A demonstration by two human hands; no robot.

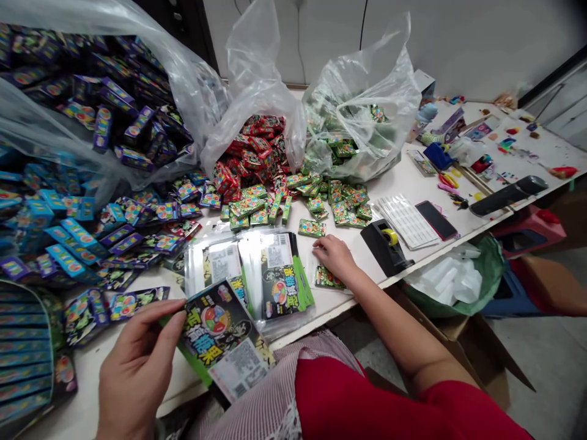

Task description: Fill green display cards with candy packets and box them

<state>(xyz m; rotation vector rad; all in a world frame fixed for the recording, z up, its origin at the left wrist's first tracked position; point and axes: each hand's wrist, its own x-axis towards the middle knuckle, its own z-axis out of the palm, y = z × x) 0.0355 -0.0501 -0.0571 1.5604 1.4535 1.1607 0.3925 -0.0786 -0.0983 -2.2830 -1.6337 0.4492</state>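
My left hand pinches the edge of a black-and-green printed candy pouch between thumb and fingers. The pouch tilts toward my lap, with a white label on its lower part. My right hand rests palm down on the table, fingers loosely bent and apparently holding nothing. Just beyond its fingertips lies a small green candy box. Partly under that hand is a clear sleeve with a green box in it. Between my hands lies a stack of clear-wrapped candy pouches.
Plastic bags hold purple boxes, red packets and green boxes at the back. Loose blue boxes cover the left side. Right of my hand are a tape dispenser, label sheets and a phone.
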